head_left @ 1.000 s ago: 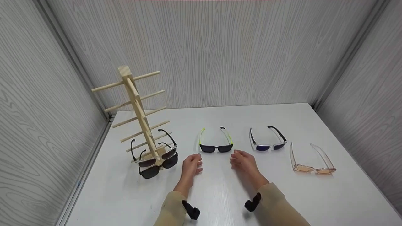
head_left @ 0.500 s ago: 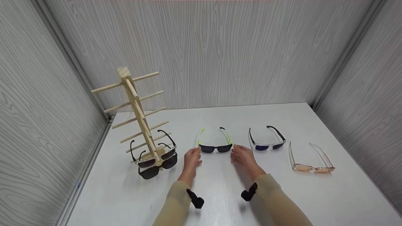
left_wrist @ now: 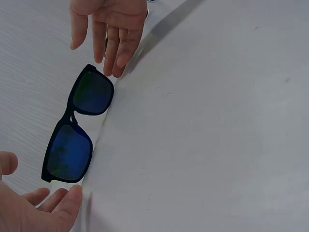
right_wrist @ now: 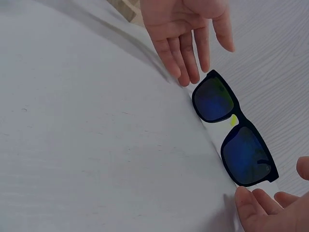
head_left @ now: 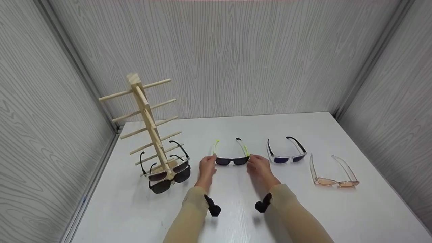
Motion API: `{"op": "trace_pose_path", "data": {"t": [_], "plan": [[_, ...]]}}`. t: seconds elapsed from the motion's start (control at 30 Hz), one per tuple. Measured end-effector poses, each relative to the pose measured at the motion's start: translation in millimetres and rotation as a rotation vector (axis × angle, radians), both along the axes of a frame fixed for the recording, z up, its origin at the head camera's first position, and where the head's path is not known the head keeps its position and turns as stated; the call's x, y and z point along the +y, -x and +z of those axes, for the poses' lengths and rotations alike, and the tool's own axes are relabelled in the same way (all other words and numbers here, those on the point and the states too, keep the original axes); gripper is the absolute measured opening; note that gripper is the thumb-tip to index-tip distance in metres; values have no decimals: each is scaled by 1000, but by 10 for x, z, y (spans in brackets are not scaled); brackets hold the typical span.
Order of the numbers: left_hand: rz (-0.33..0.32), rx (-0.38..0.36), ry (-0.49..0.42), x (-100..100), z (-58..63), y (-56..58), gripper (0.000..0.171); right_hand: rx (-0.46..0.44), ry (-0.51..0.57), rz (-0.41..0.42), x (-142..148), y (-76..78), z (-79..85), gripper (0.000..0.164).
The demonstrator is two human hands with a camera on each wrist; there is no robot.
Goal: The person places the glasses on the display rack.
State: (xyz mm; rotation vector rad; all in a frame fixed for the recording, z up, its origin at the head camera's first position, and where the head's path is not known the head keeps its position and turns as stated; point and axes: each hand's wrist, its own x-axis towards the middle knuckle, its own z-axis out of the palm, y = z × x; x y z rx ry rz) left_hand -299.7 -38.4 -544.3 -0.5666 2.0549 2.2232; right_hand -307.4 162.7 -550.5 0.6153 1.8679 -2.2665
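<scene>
Black-fronted sunglasses point(head_left: 241, 161) with yellow-green on the temples lie on the white table, temples spread toward the back wall. My left hand point(head_left: 206, 167) is at their left end, my right hand point(head_left: 260, 167) at their right end. In the left wrist view, the left hand point(left_wrist: 41, 212) has its fingers stretched out just by the frame's corner, thumb apart. The right wrist view has the right hand point(right_wrist: 270, 210) likewise, fingertips right at the other corner of the dark-lensed sunglasses point(right_wrist: 246, 154). Neither hand curls round the frame.
A wooden display stand point(head_left: 150, 125) with pegs rises at the left, two pairs of sunglasses point(head_left: 165, 179) on its lower pegs. Right of the hands lie clear-framed sunglasses with blue lenses point(head_left: 281, 160) and pale orange glasses point(head_left: 326, 182). Grey wood-grain walls point(head_left: 229, 60) enclose the table.
Both hands have moved slightly forward, from just short of the black-fronted sunglasses to the two ends of their frame. The glasses and the stand stay in place.
</scene>
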Motion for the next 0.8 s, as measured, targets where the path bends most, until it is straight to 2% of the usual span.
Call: {"op": "trace_pose_path", "data": {"t": [0.13, 0.23, 0.6, 0.8], "plan": [[-28, -51, -78, 4, 21, 56, 45, -1, -11, 1, -11, 21, -2, 44], [-35, -62, -93, 0, 0, 82, 45, -3, -52, 22, -22, 27, -3, 46], [-27, -52, -52, 29, -23, 105, 40, -7, -111, 24, -48, 49, -35, 44], [-17, -45, -47, 12, -3, 75, 32, 0, -56, -4, -56, 26, -43, 36]]}}
